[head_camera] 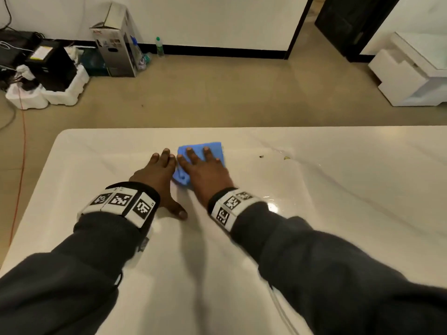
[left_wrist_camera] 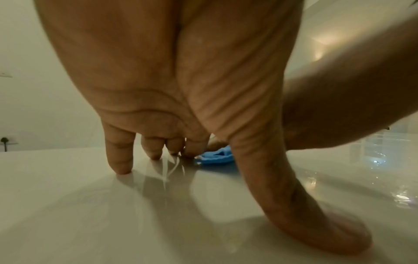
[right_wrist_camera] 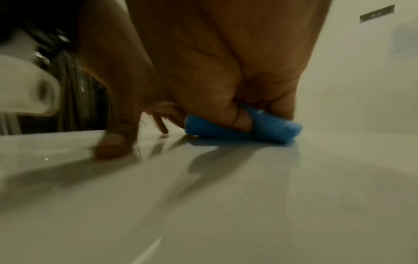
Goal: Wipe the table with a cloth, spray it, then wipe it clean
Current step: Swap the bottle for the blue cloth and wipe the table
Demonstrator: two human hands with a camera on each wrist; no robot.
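A folded blue cloth (head_camera: 212, 151) lies on the glossy white table (head_camera: 338, 213), toward its far side. My right hand (head_camera: 203, 169) lies flat on the cloth with straight, spread fingers and presses it down; the right wrist view shows the cloth (right_wrist_camera: 278, 128) squeezed under the palm. My left hand (head_camera: 159, 172) rests spread on the bare table just left of the cloth, fingertips and thumb touching the surface. In the left wrist view the fingers (left_wrist_camera: 120, 159) stand on the table and the cloth (left_wrist_camera: 217, 157) shows behind them. No spray bottle stands on the table.
Small dark and yellowish crumbs (head_camera: 286, 157) and wet glints lie on the table right of the cloth. On the floor beyond stand a cardboard box (head_camera: 116, 44), spray bottles (head_camera: 137, 54) and a green-capped bottle (head_camera: 159, 47) by the wall, foam packing at left, white furniture (head_camera: 411, 73) at right.
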